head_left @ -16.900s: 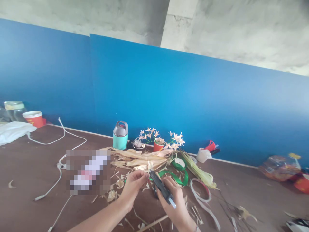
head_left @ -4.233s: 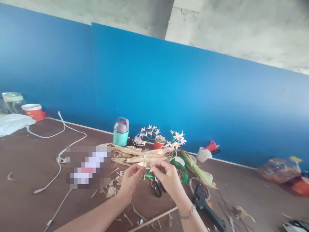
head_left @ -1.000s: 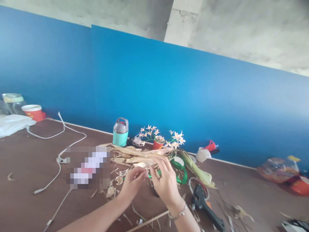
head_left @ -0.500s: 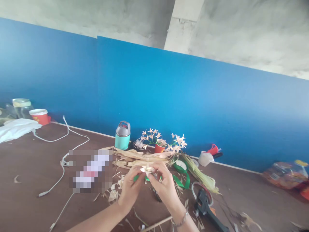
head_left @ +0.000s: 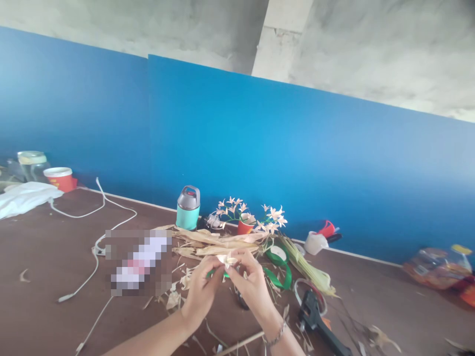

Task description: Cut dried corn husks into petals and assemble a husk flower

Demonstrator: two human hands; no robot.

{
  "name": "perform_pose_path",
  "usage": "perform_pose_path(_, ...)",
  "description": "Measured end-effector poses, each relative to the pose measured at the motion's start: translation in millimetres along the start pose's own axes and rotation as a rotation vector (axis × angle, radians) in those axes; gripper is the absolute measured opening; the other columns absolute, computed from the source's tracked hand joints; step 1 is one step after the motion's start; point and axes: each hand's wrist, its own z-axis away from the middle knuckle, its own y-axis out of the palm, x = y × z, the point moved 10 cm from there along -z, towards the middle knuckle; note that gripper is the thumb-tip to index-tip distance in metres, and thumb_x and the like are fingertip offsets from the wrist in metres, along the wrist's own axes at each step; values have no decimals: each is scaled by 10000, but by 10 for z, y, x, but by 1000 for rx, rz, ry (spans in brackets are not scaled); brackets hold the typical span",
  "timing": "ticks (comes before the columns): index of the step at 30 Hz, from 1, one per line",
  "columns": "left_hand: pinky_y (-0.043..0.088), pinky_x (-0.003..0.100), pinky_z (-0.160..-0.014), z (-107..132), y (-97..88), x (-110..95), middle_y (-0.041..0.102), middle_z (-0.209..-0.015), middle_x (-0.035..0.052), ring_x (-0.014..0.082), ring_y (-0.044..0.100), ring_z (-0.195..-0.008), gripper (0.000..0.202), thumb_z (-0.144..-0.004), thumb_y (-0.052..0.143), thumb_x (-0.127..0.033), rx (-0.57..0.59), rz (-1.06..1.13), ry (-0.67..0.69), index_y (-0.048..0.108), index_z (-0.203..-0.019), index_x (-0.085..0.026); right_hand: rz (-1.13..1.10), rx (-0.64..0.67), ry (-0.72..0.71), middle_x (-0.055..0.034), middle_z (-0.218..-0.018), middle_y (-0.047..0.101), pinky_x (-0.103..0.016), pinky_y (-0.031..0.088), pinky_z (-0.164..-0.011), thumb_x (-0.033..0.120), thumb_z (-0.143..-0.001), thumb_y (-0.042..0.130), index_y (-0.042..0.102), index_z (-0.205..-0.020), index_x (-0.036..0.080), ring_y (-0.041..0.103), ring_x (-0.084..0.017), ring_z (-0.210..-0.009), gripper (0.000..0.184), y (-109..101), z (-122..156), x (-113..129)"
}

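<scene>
My left hand (head_left: 202,291) and my right hand (head_left: 251,285) meet over the brown table (head_left: 52,257). Both pinch a small pale husk flower (head_left: 227,259) on a green stem (head_left: 211,272), fingers closed around it. Dried corn husks (head_left: 211,242) lie just behind my hands. A loop of green ribbon (head_left: 277,269) rests to the right of them. Black scissors (head_left: 241,300) lie on the table, partly hidden under my right hand. A black glue gun (head_left: 319,324) lies to the right of my right wrist.
A teal flask (head_left: 188,208) and a red cup of finished husk flowers (head_left: 245,220) stand by the blue wall. A white cable (head_left: 96,242) runs across the left. Green-yellow strips (head_left: 306,264), a white cup (head_left: 315,242), bags (head_left: 434,267) and husk scraps are scattered about.
Within the last second my right hand closed its spread fingers onto the flower. Earlier my right hand held the glue gun, which now lies on the table.
</scene>
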Motion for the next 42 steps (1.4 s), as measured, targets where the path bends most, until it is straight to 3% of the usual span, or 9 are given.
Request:
perform_pose_path(16, 456, 253, -638, -23, 29, 59, 668, -724, 31, 177, 595, -679, 242, -820, 530, -347, 19, -25, -48, 701, -807, -176, -375, -25, 147, -27, -819, 577, -246, 454, -586, 249, -665, 699, 678, -690, 209, 541, -162, -729, 52, 52, -11, -249)
perform_pose_path(20, 464, 261, -658, -30, 32, 86, 686, -774, 44, 186, 607, -716, 253, -821, 531, -360, 24, -28, -47, 701, -831, -173, -395, -17, 157, -24, -812, 579, -249, 454, -611, 257, -667, 707, 680, -694, 215, 537, -169, -749, 57, 66, -8, -287)
perform_pose_path(26, 453, 248, -604, -43, 11, 80, 648, -626, 20, 173, 585, -630, 284, -795, 557, -387, 14, -41, -73, 683, -682, -159, -381, -5, 162, -21, -762, 567, -259, 440, -642, 283, -688, 693, 663, -635, 194, 524, -171, -744, 108, 89, -1, -271)
perform_pose_path(33, 494, 272, -687, -22, -37, 10, 661, -906, 62, 197, 605, -817, 192, -803, 559, -338, -16, 92, -22, 649, -875, -184, -309, -52, 119, -24, -764, 605, -274, 445, -672, 267, -689, 681, 664, -652, 196, 550, -174, -735, 82, 38, -12, -281)
perform_pose_path(37, 497, 302, -748, -41, -85, 42, 652, -890, 61, 208, 602, -856, 142, -765, 613, -299, -66, 44, 2, 643, -841, -184, -262, -87, 105, -21, -747, 610, -264, 452, -656, 242, -683, 671, 665, -669, 200, 556, -173, -728, 44, 35, 2, -357)
perform_pose_path(42, 512, 266, -592, -61, -66, 114, 649, -880, 57, 200, 620, -774, 165, -743, 628, -315, -74, 79, -45, 634, -836, -180, -290, -105, 142, -31, -721, 621, -266, 460, -638, 287, -657, 695, 670, -656, 189, 565, -185, -702, 102, 85, 53, -445)
